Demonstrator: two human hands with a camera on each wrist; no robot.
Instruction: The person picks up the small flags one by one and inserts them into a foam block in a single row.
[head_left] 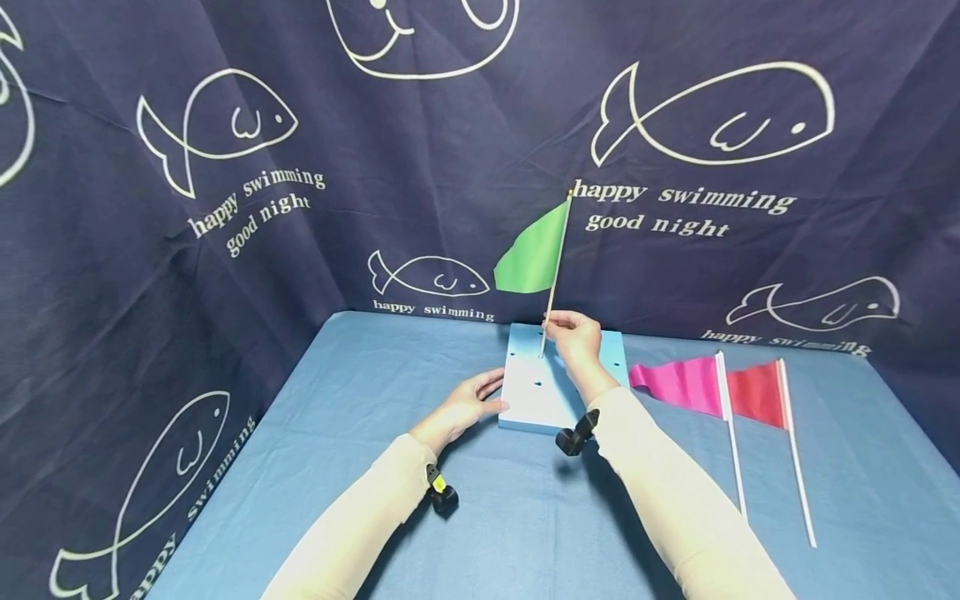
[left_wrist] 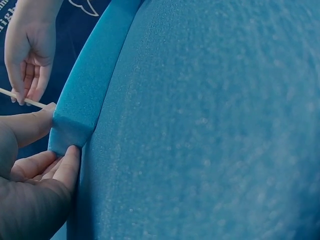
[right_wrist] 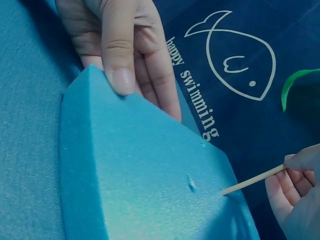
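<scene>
The green flag (head_left: 531, 250) stands above your right hand (head_left: 576, 340), its cloth to the left, its stick (head_left: 553, 287) slanting down to the blue block (head_left: 525, 398). Your left hand (head_left: 465, 404) rests its thumb at the block's near-left corner, fingers apart from it against the side; your right fingertips are clamped on the stick. The right wrist view shows the stick's lower end meeting the block; only the head view shows, at right, the pink flag (head_left: 686, 385) and red flag (head_left: 757, 393).
</scene>
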